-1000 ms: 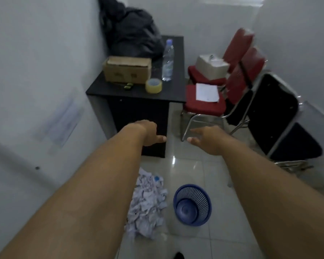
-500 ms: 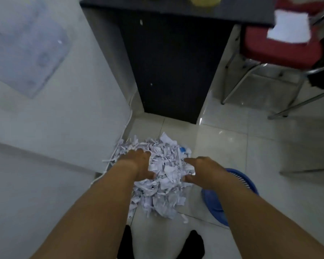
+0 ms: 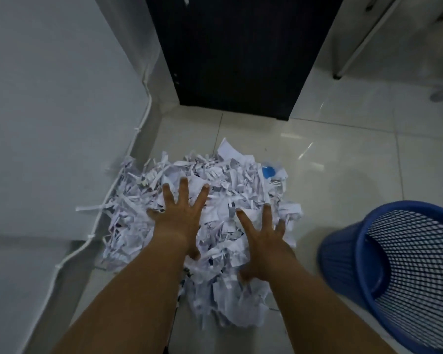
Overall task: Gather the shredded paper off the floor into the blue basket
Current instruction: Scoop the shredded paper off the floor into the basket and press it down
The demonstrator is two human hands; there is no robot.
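A heap of white shredded paper (image 3: 223,180) lies on the pale tiled floor beside the left wall. My left hand (image 3: 180,218) rests flat on the heap's left half, fingers spread wide. My right hand (image 3: 262,241) lies on the right half, fingers also spread, nothing gripped. A small blue scrap (image 3: 268,171) shows at the heap's far right. The blue mesh basket (image 3: 343,254) stands on the floor at the right, a little apart from the heap, and looks empty.
A black desk panel (image 3: 238,54) rises just beyond the heap. A white cable (image 3: 92,231) runs along the foot of the left wall. Chair legs (image 3: 353,52) stand at the upper right. Bare tiles (image 3: 343,154) stretch between desk and basket.
The view has dropped from the room to close over the floor. Both hands came down from mid-air onto the paper heap, and their fingers have spread wider since half a second ago.
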